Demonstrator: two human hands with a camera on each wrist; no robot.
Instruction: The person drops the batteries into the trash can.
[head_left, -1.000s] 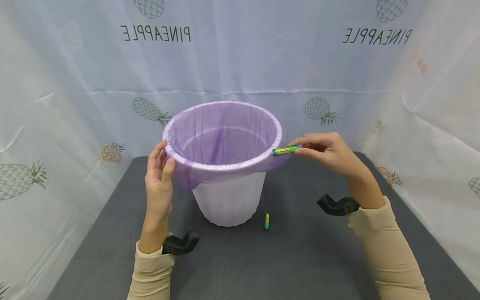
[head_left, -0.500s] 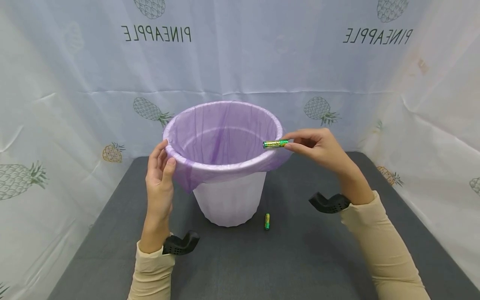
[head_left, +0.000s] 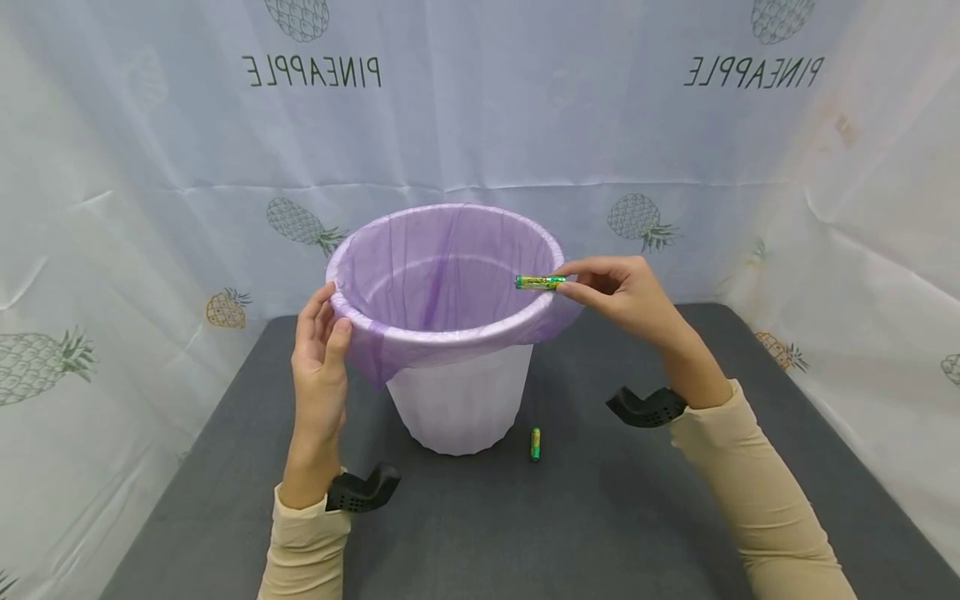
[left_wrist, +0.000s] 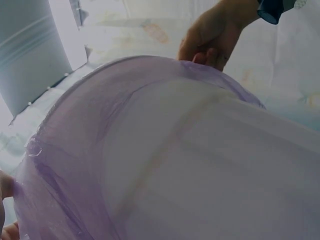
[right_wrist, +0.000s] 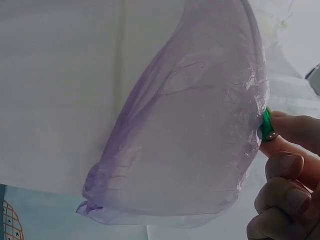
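A white trash can (head_left: pixel 459 404) stands upright on the dark table, lined with a thin purple trash bag (head_left: pixel 442 275) folded over its rim. My left hand (head_left: pixel 318 367) holds the left side of the bag-covered rim, thumb in front. Over the right part of the rim, my right hand (head_left: pixel 618 292) pinches a green-and-yellow battery (head_left: pixel 536 282) between thumb and fingers. The battery lies roughly level, its free end pointing left over the opening. In the right wrist view, only the battery's green end (right_wrist: pixel 268 126) shows beside the bag. A second battery (head_left: pixel 535 444) rests on the table, right of the can's base.
The dark table (head_left: pixel 465 533) extends around the can. White curtains (head_left: pixel 480 100) with pineapple prints hang behind and at both sides. A black wrist-worn device (head_left: pixel 645 408) sits on each forearm.
My right hand has carried the battery leftward and slightly up, from outside the rim to over the opening. The left hand, can and table battery have stayed put.
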